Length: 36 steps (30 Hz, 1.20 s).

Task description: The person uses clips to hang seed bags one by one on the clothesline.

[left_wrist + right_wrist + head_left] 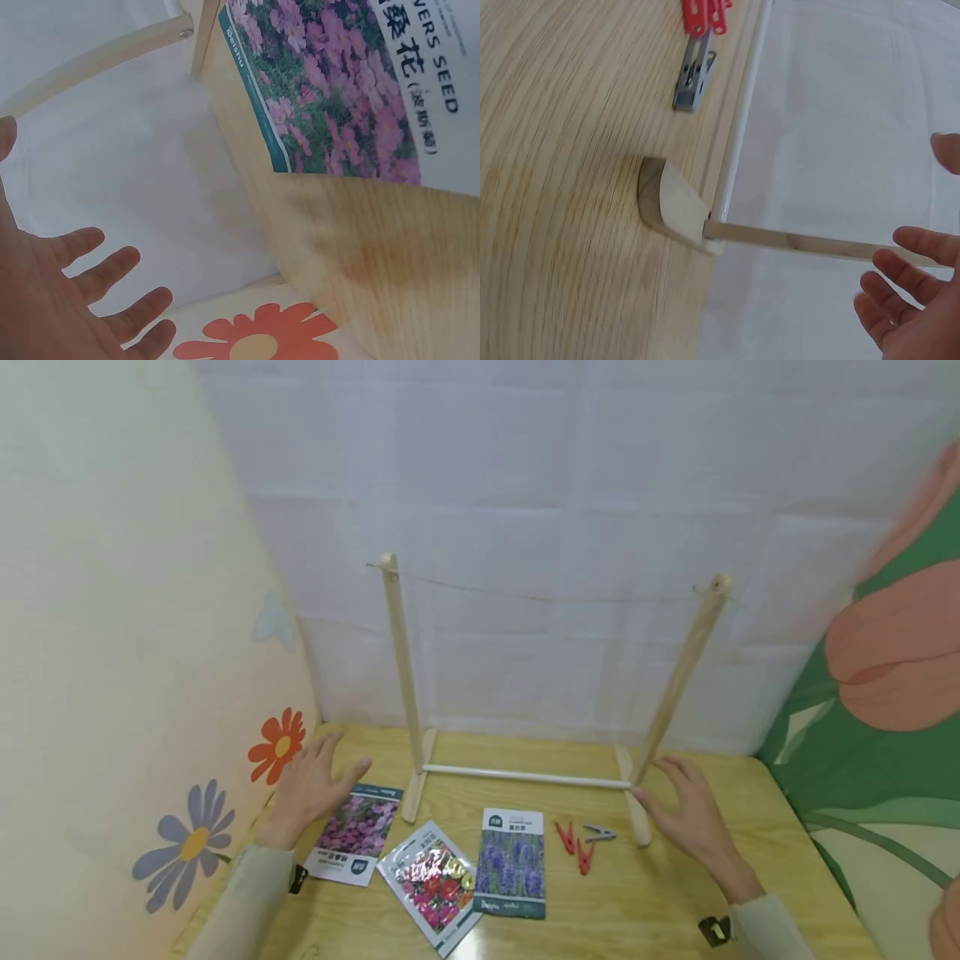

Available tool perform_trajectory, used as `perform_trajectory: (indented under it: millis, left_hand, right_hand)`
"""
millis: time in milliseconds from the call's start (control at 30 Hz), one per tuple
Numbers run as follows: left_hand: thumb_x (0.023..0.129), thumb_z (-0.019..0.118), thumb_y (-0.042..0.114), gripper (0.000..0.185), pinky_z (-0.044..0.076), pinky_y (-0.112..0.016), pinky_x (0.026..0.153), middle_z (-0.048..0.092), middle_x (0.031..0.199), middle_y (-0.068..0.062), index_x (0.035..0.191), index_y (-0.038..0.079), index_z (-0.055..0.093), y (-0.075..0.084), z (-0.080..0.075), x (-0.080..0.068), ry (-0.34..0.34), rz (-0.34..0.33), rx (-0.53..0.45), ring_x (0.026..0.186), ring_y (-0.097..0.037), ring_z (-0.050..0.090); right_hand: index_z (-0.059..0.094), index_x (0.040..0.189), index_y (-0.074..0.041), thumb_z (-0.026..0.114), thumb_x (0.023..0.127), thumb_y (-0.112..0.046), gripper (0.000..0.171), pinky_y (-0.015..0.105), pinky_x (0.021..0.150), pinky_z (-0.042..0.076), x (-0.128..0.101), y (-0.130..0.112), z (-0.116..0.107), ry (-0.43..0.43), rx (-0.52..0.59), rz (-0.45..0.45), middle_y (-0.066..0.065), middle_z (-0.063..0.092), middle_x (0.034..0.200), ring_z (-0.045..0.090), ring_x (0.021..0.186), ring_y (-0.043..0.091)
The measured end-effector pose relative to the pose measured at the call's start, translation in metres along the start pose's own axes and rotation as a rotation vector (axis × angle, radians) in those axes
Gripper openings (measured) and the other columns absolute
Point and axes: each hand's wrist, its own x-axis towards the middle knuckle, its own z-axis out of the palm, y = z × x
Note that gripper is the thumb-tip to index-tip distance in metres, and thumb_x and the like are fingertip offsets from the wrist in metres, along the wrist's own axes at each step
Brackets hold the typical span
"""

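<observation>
My left hand point(311, 785), fingers spread, hovers above the pink-flower seed packet point(358, 831) and holds nothing. In the left wrist view its loosely extended fingers point(109, 274) stand apart from that packet. Near the foot of the right post of a wooden stand point(682, 681) is my right hand point(693, 814), with fingers relaxed and nothing gripped. Whether it touches the post I cannot tell. A thin string point(540, 599) spans the tops of the two posts, and a white rod point(525, 776) joins them low down.
A red-flower packet point(431, 885) and a purple-flower packet point(512, 864) lie on the wooden table point(600, 910). Beside them are two red clothespins point(584, 857) and a grey clothespin point(600, 833). A white cloth point(487, 468) hangs behind; painted panels flank both sides.
</observation>
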Motion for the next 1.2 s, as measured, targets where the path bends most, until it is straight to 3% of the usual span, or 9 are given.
perform_trajectory:
  millis: [133, 400, 800, 1200]
  left_hand:
    - [0.103, 0.049, 0.070, 0.092, 0.035, -0.082, 0.111, 0.040, 0.162, -0.034, 0.163, 0.001, 0.036, -0.002, 0.002, -0.004, -0.028, -0.018, -0.002, 0.142, -0.062, 0.043]
    - [0.103, 0.055, 0.066, 0.089, 0.033, -0.081, 0.114, 0.042, 0.159, -0.036, 0.160, -0.001, 0.040, -0.002, 0.011, -0.007, -0.015, -0.023, -0.026, 0.142, -0.062, 0.041]
    - [0.103, 0.052, 0.067, 0.090, 0.033, -0.080, 0.114, 0.043, 0.159, -0.036, 0.160, -0.002, 0.040, -0.006, 0.021, -0.014, -0.027, -0.045, -0.032, 0.141, -0.062, 0.044]
    - [0.103, 0.057, 0.063, 0.088, 0.044, -0.077, 0.106, 0.045, 0.157, -0.037, 0.158, -0.004, 0.041, -0.004, 0.029, -0.018, -0.023, -0.060, -0.030, 0.133, -0.062, 0.052]
  right_hand:
    - [0.063, 0.136, 0.005, 0.082, 0.094, -0.021, 0.053, 0.073, 0.103, 0.044, -0.002, -0.005, 0.008, 0.034, 0.031, -0.007, 0.028, 0.060, 0.137, 0.055, 0.127, 0.050]
    - [0.064, 0.135, 0.002, 0.081, 0.096, -0.023, 0.050, 0.075, 0.105, 0.044, -0.005, -0.010, 0.020, -0.024, 0.085, 0.014, 0.029, 0.062, 0.137, 0.057, 0.127, 0.052]
    - [0.066, 0.133, 0.003, 0.081, 0.095, -0.021, 0.047, 0.071, 0.104, 0.049, -0.009, -0.016, 0.041, -0.065, 0.085, -0.025, 0.024, 0.069, 0.130, 0.064, 0.123, 0.049]
    - [0.067, 0.133, 0.003, 0.083, 0.093, -0.016, 0.047, 0.066, 0.100, 0.055, -0.016, -0.017, 0.057, -0.101, 0.086, -0.045, 0.021, 0.070, 0.125, 0.067, 0.116, 0.044]
